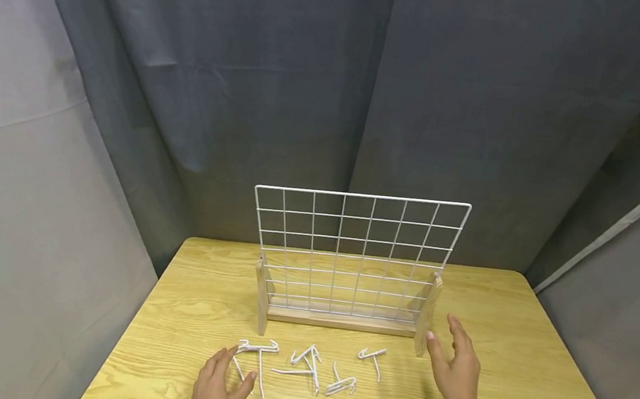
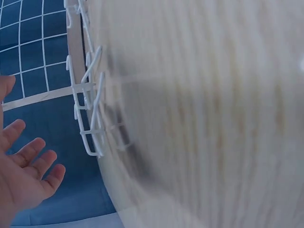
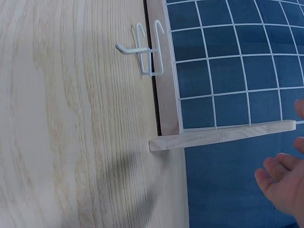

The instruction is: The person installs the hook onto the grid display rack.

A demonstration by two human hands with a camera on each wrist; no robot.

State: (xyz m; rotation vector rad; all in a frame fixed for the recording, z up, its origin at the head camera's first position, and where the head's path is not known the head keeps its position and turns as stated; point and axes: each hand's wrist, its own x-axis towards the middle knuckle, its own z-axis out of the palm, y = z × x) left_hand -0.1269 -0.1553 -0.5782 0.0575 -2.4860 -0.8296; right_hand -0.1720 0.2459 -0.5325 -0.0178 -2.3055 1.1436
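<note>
Several white wire hooks lie on the table in front of a white wire grid panel (image 1: 353, 239), which stands upright in a wooden base (image 1: 342, 321). My left hand (image 1: 217, 387) hovers with spread, loosely bent fingers by the leftmost hooks (image 1: 262, 349); in the left wrist view the hand (image 2: 26, 171) is apart from the hooks (image 2: 85, 109) and holds nothing. My right hand (image 1: 457, 370) is held beside the base's right upright, thumb and fingers apart. A single hook (image 1: 372, 354) lies nearest to it, also seen in the right wrist view as a hook (image 3: 147, 50).
Toward the middle lie a bunch of hooks (image 1: 305, 367) and a smaller hook (image 1: 341, 384). The wood-grain table (image 1: 513, 363) ends at a dark grey curtain (image 1: 319, 95) behind the grid. Lighter cloth (image 1: 32, 208) hangs at the left side.
</note>
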